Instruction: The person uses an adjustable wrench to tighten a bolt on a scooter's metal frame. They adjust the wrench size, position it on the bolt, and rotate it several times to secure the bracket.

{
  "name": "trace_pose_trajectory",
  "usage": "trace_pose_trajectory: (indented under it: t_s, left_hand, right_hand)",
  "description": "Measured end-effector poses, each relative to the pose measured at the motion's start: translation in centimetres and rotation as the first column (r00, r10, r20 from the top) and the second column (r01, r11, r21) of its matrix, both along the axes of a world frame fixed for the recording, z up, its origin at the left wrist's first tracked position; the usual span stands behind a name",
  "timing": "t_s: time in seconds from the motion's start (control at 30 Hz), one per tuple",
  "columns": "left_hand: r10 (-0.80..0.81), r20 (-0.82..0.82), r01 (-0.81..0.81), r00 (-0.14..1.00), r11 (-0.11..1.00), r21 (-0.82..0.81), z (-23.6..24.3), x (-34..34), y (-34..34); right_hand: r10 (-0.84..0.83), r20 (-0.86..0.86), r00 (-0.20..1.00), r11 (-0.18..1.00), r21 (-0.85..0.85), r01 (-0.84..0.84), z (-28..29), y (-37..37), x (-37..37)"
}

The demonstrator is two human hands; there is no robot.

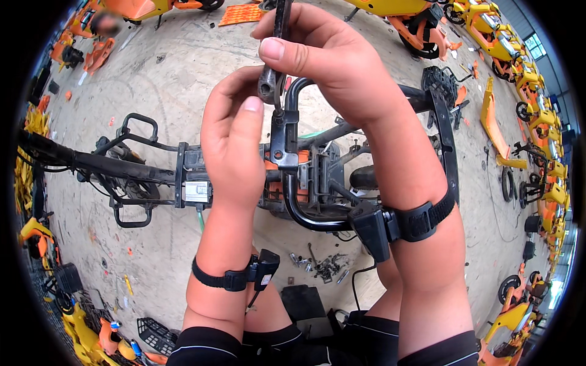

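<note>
My right hand (323, 58) grips the handle of a dark metal wrench (271, 67) whose head sits at the top of a black bracket (284, 137) on a curved black tube (299, 207). My left hand (235, 131) is closed around the lower end of the tool and the fastener at the bracket, thumb up. Both belong to a stripped black scooter frame (140, 174) lying on the concrete floor, with orange plastic showing around its middle. Both wrists wear black straps with small devices.
A pile of loose screws and bolts (323, 265) lies on the floor near my knees. A black flat part (302, 302) is beside it. Yellow and orange scooters (531, 79) and body panels (494, 125) line the right and top edges. A black grid footplate (152, 334) lies lower left.
</note>
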State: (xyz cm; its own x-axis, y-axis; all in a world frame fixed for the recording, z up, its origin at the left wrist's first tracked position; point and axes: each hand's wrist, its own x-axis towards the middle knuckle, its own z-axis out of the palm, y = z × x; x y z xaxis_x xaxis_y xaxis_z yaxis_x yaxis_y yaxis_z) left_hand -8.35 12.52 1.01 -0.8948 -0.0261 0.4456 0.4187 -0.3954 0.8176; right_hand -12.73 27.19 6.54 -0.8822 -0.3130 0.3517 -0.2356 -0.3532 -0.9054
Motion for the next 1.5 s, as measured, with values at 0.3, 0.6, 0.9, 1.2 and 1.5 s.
trace_pose_trajectory:
  t_s: [0.3, 0.6, 0.9, 1.2, 1.5]
  left_hand:
    - [-0.019, 0.089, 0.022, 0.996, 0.999, -0.029, -0.1, 0.2, -0.1]
    - [-0.184, 0.058, 0.177, 0.981, 0.978, 0.107, -1.6, -1.2, -0.7]
    - [-0.381, 0.260, 0.326, 0.887, 0.916, 0.233, -1.0, -0.8, -0.9]
    - [-0.093, 0.104, 0.082, 0.990, 0.991, 0.105, -0.5, 0.5, -0.6]
    - [-0.112, 0.032, 0.109, 0.993, 0.990, 0.090, -0.1, 0.6, -0.4]
  right_hand:
    - [0.020, -0.005, 1.000, 0.979, 0.203, -0.018, 1.3, 0.5, 1.2]
    - [0.301, -0.039, 0.953, 0.951, -0.059, -0.303, -0.1, 1.0, 0.6]
    - [0.222, -0.046, 0.974, 0.959, 0.193, -0.210, 0.3, 1.5, 0.6]
    - [0.105, -0.050, 0.993, 0.984, 0.149, -0.096, 1.1, 0.5, 1.3]
    - [-0.081, -0.060, 0.995, 0.967, 0.238, 0.093, 1.6, -0.4, 1.8]
